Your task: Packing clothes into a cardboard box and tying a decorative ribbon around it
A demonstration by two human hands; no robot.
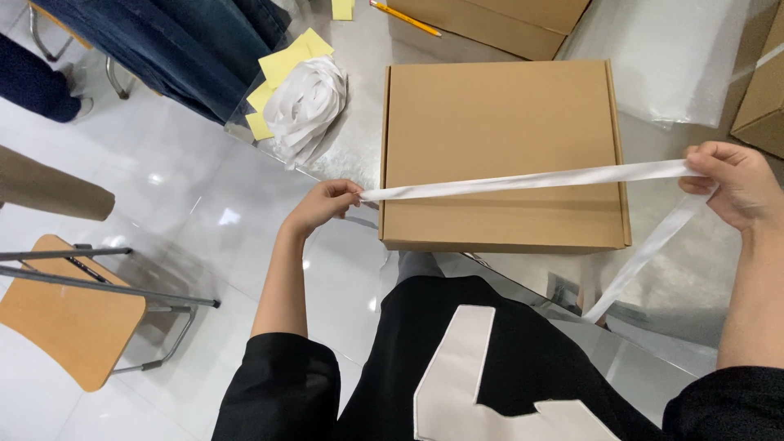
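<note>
A closed brown cardboard box (498,122) lies flat on a shiny metal table (359,139). A white ribbon (523,180) is stretched taut across the near part of the box lid. My left hand (327,204) pinches one end of the ribbon just off the box's left edge. My right hand (735,184) grips the ribbon past the box's right edge. From there the loose tail (645,257) hangs down toward my lap.
A crumpled bundle of white ribbon (306,106) and yellow paper sheets (282,65) lie left of the box. More cardboard boxes (498,20) and a yellow pencil (404,18) sit behind. A clear plastic sheet (661,57) lies at right. A wooden-seat chair (69,314) stands at left, another person's dark clothing (180,41) beyond.
</note>
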